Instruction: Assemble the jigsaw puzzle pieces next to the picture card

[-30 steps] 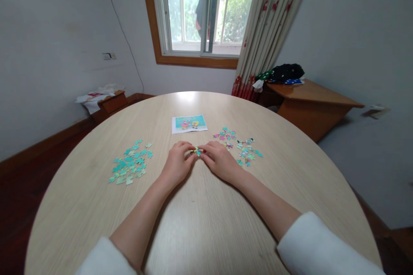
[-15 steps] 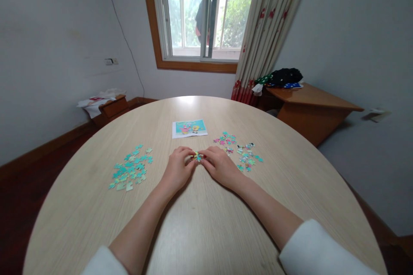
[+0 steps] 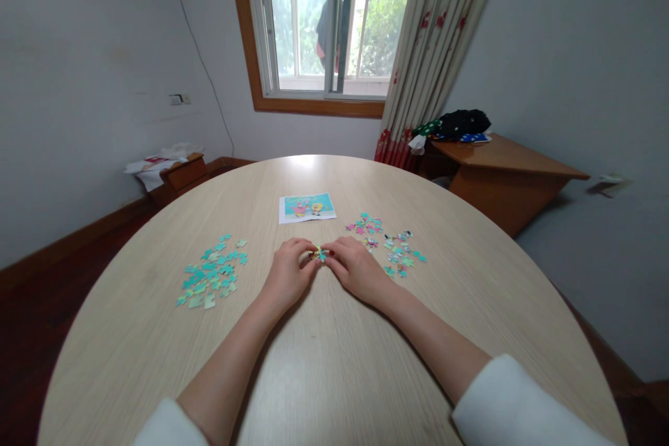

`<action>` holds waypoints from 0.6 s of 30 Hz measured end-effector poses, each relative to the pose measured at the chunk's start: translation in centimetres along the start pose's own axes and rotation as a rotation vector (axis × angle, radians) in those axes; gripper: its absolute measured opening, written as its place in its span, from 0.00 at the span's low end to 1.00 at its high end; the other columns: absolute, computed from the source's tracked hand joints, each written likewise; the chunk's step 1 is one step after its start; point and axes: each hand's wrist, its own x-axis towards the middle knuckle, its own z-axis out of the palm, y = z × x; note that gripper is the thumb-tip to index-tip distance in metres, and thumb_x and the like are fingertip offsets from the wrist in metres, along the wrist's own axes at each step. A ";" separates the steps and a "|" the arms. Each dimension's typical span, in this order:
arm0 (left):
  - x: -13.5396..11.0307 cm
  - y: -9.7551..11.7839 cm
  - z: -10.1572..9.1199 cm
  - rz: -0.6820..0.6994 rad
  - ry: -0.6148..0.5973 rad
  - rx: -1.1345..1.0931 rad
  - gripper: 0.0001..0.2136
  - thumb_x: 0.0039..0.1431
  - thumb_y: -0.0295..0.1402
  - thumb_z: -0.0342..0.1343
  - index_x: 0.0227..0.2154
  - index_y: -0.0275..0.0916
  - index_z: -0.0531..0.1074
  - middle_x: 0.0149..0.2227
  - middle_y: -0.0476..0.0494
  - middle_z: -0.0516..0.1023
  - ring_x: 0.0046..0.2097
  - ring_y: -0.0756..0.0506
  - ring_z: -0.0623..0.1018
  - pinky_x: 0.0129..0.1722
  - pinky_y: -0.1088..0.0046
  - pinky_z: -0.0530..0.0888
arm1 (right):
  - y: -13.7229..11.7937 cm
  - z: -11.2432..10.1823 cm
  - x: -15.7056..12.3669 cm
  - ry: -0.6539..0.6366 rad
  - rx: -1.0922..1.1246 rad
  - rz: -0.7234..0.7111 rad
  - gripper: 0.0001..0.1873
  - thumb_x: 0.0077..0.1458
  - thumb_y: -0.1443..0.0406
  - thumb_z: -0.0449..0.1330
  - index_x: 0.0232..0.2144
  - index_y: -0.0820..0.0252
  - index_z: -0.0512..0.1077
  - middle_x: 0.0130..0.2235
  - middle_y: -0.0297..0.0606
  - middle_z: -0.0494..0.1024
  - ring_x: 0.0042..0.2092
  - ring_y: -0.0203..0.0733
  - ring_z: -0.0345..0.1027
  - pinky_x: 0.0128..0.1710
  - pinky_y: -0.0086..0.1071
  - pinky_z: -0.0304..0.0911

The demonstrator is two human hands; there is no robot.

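Note:
Near the middle of the table, my left hand (image 3: 290, 272) and my right hand (image 3: 357, 269) meet fingertip to fingertip. Between them are small jigsaw puzzle pieces (image 3: 320, 255), yellow and teal, pinched from both sides. My fingers cover much of these pieces, so I cannot tell how they join. Just beyond the hands lies a reference picture (image 3: 308, 208) with a pink and a yellow cartoon figure on teal. Loose teal and pale green puzzle pieces (image 3: 212, 275) spread to the left of my left hand. Pink and teal pieces (image 3: 366, 225) lie beyond my right hand, with mixed-colour pieces (image 3: 401, 254) beside it.
All of this rests on a round, light wood table (image 3: 308, 376). Past its right edge stands a brown desk (image 3: 512, 157) with dark clothes (image 3: 463, 125) on it. A low wooden stand (image 3: 182, 171) is at the far left, below the window wall.

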 end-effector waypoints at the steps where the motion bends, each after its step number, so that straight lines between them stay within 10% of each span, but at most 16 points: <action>1: 0.0 0.0 0.0 -0.001 0.000 0.000 0.06 0.50 0.25 0.60 0.32 0.37 0.77 0.39 0.42 0.78 0.43 0.44 0.76 0.47 0.65 0.72 | 0.0 0.0 0.0 0.001 -0.001 0.001 0.10 0.59 0.69 0.56 0.42 0.60 0.73 0.38 0.41 0.75 0.42 0.42 0.66 0.44 0.36 0.61; 18: 0.0 0.1 -0.1 -0.098 -0.064 0.145 0.08 0.53 0.26 0.59 0.37 0.38 0.78 0.44 0.39 0.80 0.48 0.41 0.76 0.52 0.60 0.69 | 0.4 0.1 0.2 0.003 -0.032 0.056 0.10 0.59 0.69 0.56 0.41 0.59 0.74 0.37 0.41 0.75 0.42 0.42 0.66 0.44 0.37 0.61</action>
